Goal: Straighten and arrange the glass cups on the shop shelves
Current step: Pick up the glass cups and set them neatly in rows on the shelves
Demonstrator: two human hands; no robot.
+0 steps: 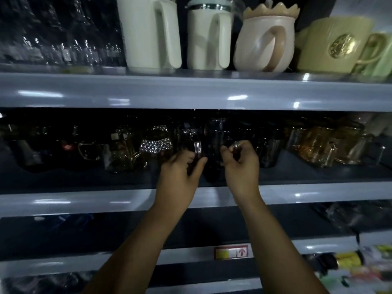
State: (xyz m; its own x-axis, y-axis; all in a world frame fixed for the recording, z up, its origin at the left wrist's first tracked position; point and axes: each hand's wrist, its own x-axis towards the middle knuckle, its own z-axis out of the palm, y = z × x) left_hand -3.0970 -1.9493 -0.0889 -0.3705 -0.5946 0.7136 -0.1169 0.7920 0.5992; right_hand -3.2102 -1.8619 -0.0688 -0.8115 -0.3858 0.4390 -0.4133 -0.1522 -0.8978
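Observation:
On the dark middle shelf (318, 196) stand several glass cups in a row. My left hand (180, 172) grips the clear handle of a dark glass mug (191, 139) near the middle. My right hand (241, 164) pinches the handle of a neighbouring dark glass mug (267, 149) just to the right. Between the two hands stands another dark glass cup (214, 141). A diamond-cut glass cup (156, 143) sits to the left, and amber glass mugs (316, 143) to the right. The cup bodies are hard to make out in the shadow.
The upper shelf (191, 92) carries white jugs (148, 32), a beige crown-lidded mug (267, 41) and a green mug (333, 43); wrapped glassware (59, 39) fills its left. A price tag (231, 252) hangs on a lower shelf edge. Colourful packets (360, 270) lie at the bottom right.

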